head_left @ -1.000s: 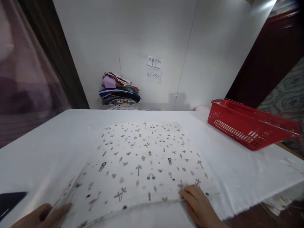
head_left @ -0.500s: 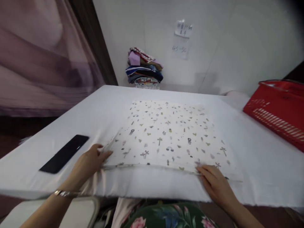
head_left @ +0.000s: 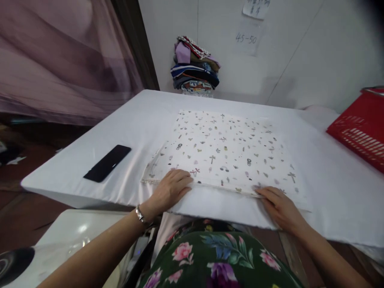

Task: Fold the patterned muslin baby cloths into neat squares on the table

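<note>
A white cloth printed with small plants and shapes lies flat on the white-covered table. My left hand rests palm down on the cloth's near left edge, fingers together and lying flat. My right hand presses on the near right edge, fingers stretched out flat. Neither hand holds anything.
A black phone lies on the table to the left of the cloth. A red plastic basket stands at the right edge. A stack of folded fabrics sits at the back against the wall. A white chair seat is lower left.
My left hand slid rightward along the cloth's near edge, from the left corner toward the middle. The view dropped and shifted, bringing my flowered lap and the phone into sight.
</note>
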`<state>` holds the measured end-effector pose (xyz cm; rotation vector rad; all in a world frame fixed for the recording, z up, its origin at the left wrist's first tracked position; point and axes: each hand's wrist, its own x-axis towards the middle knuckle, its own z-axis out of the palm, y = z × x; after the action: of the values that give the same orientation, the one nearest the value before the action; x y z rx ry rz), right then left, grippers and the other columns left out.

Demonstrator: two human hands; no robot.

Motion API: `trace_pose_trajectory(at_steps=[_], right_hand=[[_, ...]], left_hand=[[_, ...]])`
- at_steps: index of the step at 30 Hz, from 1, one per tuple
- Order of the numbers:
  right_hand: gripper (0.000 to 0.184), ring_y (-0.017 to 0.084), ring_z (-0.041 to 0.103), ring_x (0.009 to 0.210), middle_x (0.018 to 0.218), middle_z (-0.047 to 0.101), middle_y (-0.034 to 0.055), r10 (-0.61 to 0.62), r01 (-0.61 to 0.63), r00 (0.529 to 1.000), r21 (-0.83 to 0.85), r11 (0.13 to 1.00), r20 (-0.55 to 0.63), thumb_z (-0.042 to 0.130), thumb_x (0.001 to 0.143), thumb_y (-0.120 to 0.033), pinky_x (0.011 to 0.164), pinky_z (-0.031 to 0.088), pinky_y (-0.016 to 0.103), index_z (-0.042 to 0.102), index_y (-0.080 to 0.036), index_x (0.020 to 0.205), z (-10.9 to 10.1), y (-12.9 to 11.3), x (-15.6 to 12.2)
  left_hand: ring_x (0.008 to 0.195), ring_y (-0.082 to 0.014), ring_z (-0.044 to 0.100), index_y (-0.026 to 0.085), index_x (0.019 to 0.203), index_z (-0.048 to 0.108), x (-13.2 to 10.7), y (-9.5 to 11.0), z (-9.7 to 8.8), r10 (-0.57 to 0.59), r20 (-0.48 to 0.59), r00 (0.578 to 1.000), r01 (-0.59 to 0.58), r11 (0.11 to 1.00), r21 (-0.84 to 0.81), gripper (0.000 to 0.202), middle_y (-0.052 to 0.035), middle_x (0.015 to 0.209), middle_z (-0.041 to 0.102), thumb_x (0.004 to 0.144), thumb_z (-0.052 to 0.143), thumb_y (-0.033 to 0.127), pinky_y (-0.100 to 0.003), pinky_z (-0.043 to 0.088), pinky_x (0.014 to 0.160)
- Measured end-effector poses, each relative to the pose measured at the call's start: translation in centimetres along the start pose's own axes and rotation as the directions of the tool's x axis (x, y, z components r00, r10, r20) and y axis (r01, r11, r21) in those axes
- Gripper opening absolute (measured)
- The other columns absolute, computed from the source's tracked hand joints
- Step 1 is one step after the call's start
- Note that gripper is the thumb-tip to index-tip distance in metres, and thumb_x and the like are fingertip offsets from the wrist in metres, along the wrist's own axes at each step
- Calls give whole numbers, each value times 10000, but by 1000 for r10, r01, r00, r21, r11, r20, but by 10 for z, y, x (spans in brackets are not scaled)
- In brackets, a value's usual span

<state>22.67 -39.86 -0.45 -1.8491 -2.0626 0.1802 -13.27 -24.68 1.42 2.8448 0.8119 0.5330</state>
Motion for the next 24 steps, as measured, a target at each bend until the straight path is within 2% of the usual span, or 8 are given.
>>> trace_pose_trajectory(at_steps=[6,12,15,20,24], right_hand=[[296,181,586,921,1045,612,58,18,-49,981,154,987,196,394,876,-239,794,481,322,576,-226,1110,-19,1,15],[281,199,577,961,1068,619,55,70,-136,963,246,960,262,432,845,-234,828,466,351,592,-221,1076,-27,-1,25],[285,197,576,951,1057,617,53,49,-117,957,226,967,287,434,836,-218,830,465,351,597,-221,1070,-27,0,25],[319,190,565,944,1073,587,68,14,-30,973,70,997,228,415,845,-202,811,475,351,573,-228,1121,-21,-5,16],[314,220,537,1006,1117,565,98,-19,25,991,-46,999,131,475,857,-333,847,466,375,571,-214,1131,-13,-15,10]], left_hand=[[973,-188,520,195,1014,596,22,-3,8,68,43,997,-66,997,-39,226,-62,1018,612,895,416,264,-368,417,864],[913,-170,535,191,955,614,30,-9,6,47,70,996,-38,992,-121,256,-51,940,624,909,373,264,-339,425,830],[891,-171,537,183,946,612,32,-9,7,21,59,998,-15,994,-111,254,-55,917,622,907,375,268,-336,423,821],[878,-171,538,181,938,600,31,-7,10,5,26,1000,-3,996,-93,249,-57,917,611,908,368,267,-332,417,815],[865,-170,538,179,919,601,31,-6,10,-25,42,999,28,997,-77,246,-53,889,612,905,373,270,-329,418,806]])
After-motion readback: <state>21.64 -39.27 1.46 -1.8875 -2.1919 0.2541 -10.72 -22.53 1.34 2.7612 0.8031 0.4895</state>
